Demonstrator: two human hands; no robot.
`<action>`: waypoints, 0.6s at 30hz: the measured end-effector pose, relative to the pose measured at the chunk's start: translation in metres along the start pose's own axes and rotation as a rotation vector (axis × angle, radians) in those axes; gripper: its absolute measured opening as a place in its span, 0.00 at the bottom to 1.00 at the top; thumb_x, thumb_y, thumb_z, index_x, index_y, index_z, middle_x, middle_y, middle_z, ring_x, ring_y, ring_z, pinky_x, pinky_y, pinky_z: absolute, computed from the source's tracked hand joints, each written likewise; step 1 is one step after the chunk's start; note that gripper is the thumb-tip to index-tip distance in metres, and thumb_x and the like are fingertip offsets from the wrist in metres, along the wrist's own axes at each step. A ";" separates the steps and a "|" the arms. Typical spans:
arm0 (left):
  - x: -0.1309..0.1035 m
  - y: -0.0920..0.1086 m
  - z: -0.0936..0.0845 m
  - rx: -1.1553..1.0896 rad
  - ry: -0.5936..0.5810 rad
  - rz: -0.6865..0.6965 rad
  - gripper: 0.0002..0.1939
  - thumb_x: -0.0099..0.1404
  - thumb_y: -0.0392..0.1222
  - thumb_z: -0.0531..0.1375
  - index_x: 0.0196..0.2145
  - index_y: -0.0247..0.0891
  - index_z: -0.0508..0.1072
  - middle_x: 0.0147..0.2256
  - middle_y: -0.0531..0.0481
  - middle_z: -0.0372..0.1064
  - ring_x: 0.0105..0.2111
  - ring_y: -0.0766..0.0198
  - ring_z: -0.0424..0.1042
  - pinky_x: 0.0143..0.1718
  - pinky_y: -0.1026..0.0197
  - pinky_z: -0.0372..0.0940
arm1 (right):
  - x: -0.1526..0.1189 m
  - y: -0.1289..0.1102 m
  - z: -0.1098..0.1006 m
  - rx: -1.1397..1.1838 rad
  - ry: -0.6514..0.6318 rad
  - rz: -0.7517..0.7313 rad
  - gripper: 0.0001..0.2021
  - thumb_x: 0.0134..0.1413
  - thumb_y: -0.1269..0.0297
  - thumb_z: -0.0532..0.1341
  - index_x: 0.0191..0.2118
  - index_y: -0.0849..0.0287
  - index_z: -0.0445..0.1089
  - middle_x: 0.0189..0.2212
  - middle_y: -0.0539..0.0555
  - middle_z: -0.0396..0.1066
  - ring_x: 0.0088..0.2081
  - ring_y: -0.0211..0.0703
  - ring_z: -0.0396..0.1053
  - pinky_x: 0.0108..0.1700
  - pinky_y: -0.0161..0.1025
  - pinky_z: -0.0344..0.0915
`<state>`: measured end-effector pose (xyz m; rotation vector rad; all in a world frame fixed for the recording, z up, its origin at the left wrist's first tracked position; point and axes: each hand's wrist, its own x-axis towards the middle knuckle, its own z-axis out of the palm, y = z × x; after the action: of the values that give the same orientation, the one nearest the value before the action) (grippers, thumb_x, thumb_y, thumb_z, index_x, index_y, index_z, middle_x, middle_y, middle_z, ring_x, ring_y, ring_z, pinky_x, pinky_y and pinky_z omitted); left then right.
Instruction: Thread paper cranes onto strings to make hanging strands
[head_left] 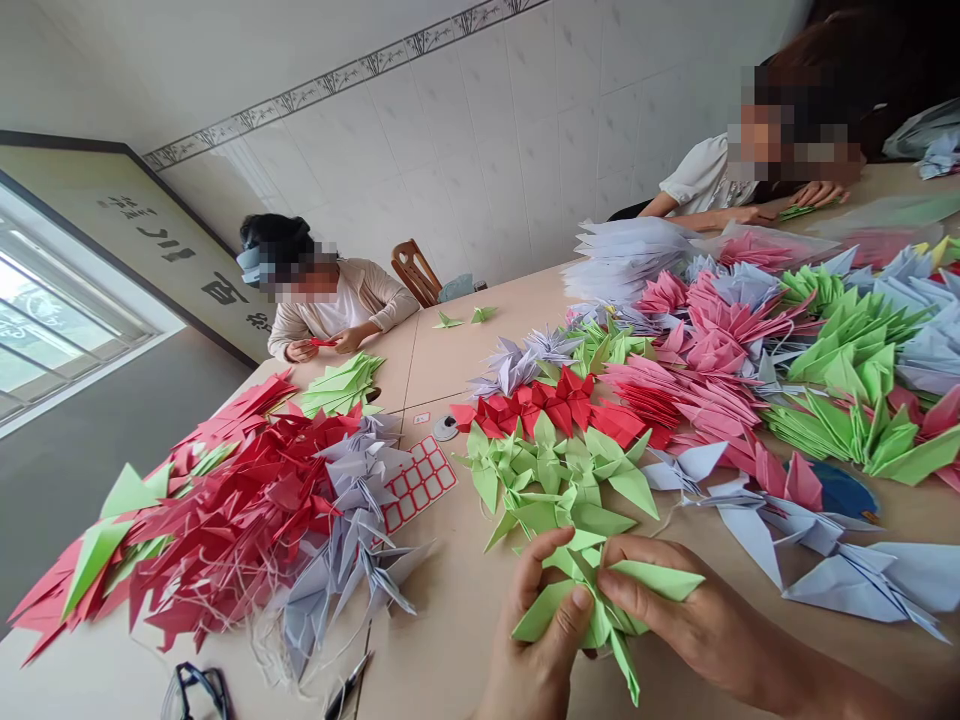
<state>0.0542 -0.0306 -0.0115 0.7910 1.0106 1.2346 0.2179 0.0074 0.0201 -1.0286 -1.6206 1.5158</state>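
Observation:
A light green folded paper crane (pixel 592 600) is held between my two hands low in the view, its pointed wings spread to both sides. My left hand (pixel 547 620) pinches its left part with the thumb in front. From the right, my right hand (pixel 667 600) grips the wing side, its thumb near the crane's middle. Just beyond my fingers lie more green paper cranes (pixel 555 470), close together on the table. Pale blue-grey cranes (pixel 825 540) lie to the right of my right hand.
Red cranes (pixel 247 520) with loose strings pile up at left. A red-bordered label sheet (pixel 420 485), eyeglasses (pixel 196 692) and a dark pointed tool (pixel 349 685) lie on the table (pixel 420 620). Pink cranes (pixel 727 330) and other colours crowd the right. Two people sit across, each handling paper.

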 end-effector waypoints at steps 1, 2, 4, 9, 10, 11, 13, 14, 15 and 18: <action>0.000 -0.001 0.000 0.002 0.007 0.000 0.22 0.59 0.50 0.68 0.49 0.42 0.73 0.26 0.54 0.66 0.24 0.69 0.65 0.25 0.67 0.61 | -0.001 0.000 0.000 -0.010 0.010 -0.003 0.18 0.61 0.48 0.58 0.30 0.57 0.72 0.30 0.52 0.72 0.33 0.45 0.73 0.34 0.37 0.71; 0.000 -0.002 0.000 0.003 0.015 0.002 0.23 0.58 0.50 0.68 0.49 0.42 0.73 0.26 0.54 0.66 0.24 0.69 0.65 0.24 0.67 0.61 | -0.001 0.000 0.001 -0.022 0.016 -0.005 0.19 0.61 0.48 0.57 0.29 0.57 0.73 0.29 0.53 0.72 0.33 0.45 0.73 0.33 0.38 0.71; -0.001 0.000 0.002 0.006 0.032 0.009 0.23 0.57 0.51 0.68 0.49 0.42 0.73 0.26 0.54 0.67 0.23 0.69 0.65 0.24 0.67 0.60 | -0.001 0.000 0.000 -0.049 0.031 -0.005 0.18 0.61 0.48 0.57 0.29 0.56 0.73 0.28 0.53 0.72 0.32 0.46 0.72 0.33 0.38 0.71; -0.003 0.011 0.008 0.074 0.144 0.091 0.21 0.60 0.51 0.66 0.49 0.42 0.73 0.27 0.54 0.68 0.24 0.68 0.67 0.27 0.65 0.63 | 0.003 -0.002 -0.001 0.059 -0.060 -0.042 0.15 0.60 0.50 0.59 0.38 0.57 0.76 0.30 0.53 0.74 0.35 0.48 0.72 0.39 0.41 0.72; -0.003 0.013 0.009 0.084 0.151 0.110 0.21 0.60 0.51 0.66 0.49 0.43 0.72 0.27 0.54 0.68 0.24 0.68 0.67 0.28 0.65 0.63 | 0.004 -0.003 0.000 0.094 -0.097 -0.059 0.15 0.61 0.52 0.59 0.40 0.58 0.76 0.31 0.53 0.74 0.36 0.48 0.72 0.41 0.42 0.72; -0.002 0.014 0.009 0.082 0.144 0.115 0.21 0.61 0.51 0.66 0.50 0.43 0.72 0.27 0.54 0.68 0.24 0.68 0.67 0.28 0.64 0.63 | 0.005 -0.003 0.000 0.122 -0.124 -0.071 0.15 0.62 0.53 0.59 0.41 0.58 0.76 0.31 0.53 0.74 0.36 0.48 0.72 0.42 0.42 0.72; -0.002 0.014 0.009 0.042 0.094 0.077 0.23 0.60 0.51 0.66 0.51 0.43 0.70 0.26 0.54 0.68 0.23 0.67 0.66 0.27 0.64 0.63 | 0.007 -0.002 0.001 0.167 -0.135 -0.070 0.14 0.63 0.54 0.58 0.43 0.59 0.75 0.30 0.53 0.74 0.36 0.47 0.72 0.42 0.41 0.71; -0.002 0.013 0.009 0.013 0.062 0.045 0.24 0.60 0.51 0.66 0.52 0.42 0.69 0.26 0.54 0.68 0.23 0.67 0.66 0.27 0.64 0.62 | 0.007 -0.001 0.001 0.198 -0.133 -0.061 0.14 0.63 0.55 0.58 0.45 0.58 0.75 0.30 0.52 0.73 0.35 0.46 0.72 0.40 0.41 0.71; -0.002 0.011 0.008 -0.014 0.033 0.014 0.26 0.59 0.51 0.67 0.52 0.42 0.68 0.25 0.55 0.68 0.22 0.67 0.65 0.26 0.64 0.62 | 0.008 0.000 0.001 0.232 -0.132 -0.051 0.14 0.63 0.56 0.58 0.46 0.57 0.74 0.30 0.52 0.73 0.34 0.45 0.71 0.39 0.41 0.71; -0.002 0.008 0.007 -0.054 -0.018 -0.027 0.28 0.59 0.50 0.67 0.53 0.40 0.65 0.22 0.56 0.66 0.22 0.66 0.65 0.26 0.63 0.62 | 0.007 0.001 0.000 0.296 -0.169 -0.037 0.12 0.65 0.57 0.57 0.46 0.57 0.73 0.30 0.51 0.73 0.33 0.45 0.71 0.40 0.41 0.71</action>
<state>0.0574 -0.0305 -0.0019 0.7438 0.9666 1.2247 0.2148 0.0136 0.0189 -0.7216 -1.4589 1.7928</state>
